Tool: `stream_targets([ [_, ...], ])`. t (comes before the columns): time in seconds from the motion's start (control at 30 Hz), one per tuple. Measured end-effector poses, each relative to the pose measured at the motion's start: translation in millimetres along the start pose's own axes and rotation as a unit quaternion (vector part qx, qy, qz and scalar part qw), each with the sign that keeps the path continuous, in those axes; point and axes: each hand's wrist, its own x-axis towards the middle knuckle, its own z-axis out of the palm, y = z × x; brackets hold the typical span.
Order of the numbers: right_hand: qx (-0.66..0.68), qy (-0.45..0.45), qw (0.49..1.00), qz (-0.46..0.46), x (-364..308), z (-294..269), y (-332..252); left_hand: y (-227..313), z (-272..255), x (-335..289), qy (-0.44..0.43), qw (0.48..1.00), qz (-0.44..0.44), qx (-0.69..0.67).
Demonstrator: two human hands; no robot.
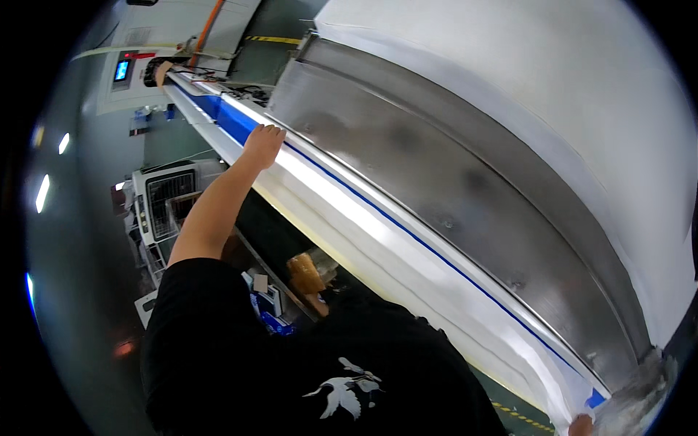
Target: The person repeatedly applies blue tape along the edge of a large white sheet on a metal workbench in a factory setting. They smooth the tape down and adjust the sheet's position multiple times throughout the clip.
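Observation:
A long white sheet (407,251) runs diagonally from the upper left to the lower right, beside a metal panel. Along its far side lies a blue strip (236,120), wide at the upper left and narrowing to a thin line. My left hand (265,144) is closed, its fingers curled over the sheet's far edge at the blue strip. Only a small part of my right hand (580,426) shows at the lower right rim, against the sheet's near end; its fingers are mostly cut off. A small blue patch (595,397) shows close to it.
Beyond the sheet stretches a bare metal panel (436,167), with a big white roll or covered surface (545,65) behind. Clear crumpled film (643,400) hangs at the right end. A lit screen (121,70) is at the upper left. Below my left arm are boxes and brown tape (305,272).

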Motion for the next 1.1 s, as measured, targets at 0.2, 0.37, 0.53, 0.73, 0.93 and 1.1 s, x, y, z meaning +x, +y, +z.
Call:
stream_targets([
  [0.2,0.003,-0.089,0.996,-0.024,1,-57,-22,-50,123,-58,-0.136,0.973,-0.158,-0.097],
  [0.37,0.256,-0.043,0.966,-0.003,-45,-124,-70,-4,49,11,-0.126,0.983,-0.132,0.029],
  [0.53,0.296,-0.069,0.943,-0.138,-32,-143,-96,46,-29,31,0.002,0.992,-0.109,-0.068],
  [0.73,0.324,-0.056,0.927,-0.180,-33,-182,-131,113,-106,32,0.037,0.988,-0.064,-0.135],
  [0.93,0.355,0.118,0.924,-0.080,-26,-178,-143,119,-91,33,0.064,0.983,-0.055,-0.166],
  [1.1,0.314,0.176,0.930,-0.069,-31,-176,-166,134,-58,25,0.120,0.948,-0.019,-0.294],
])
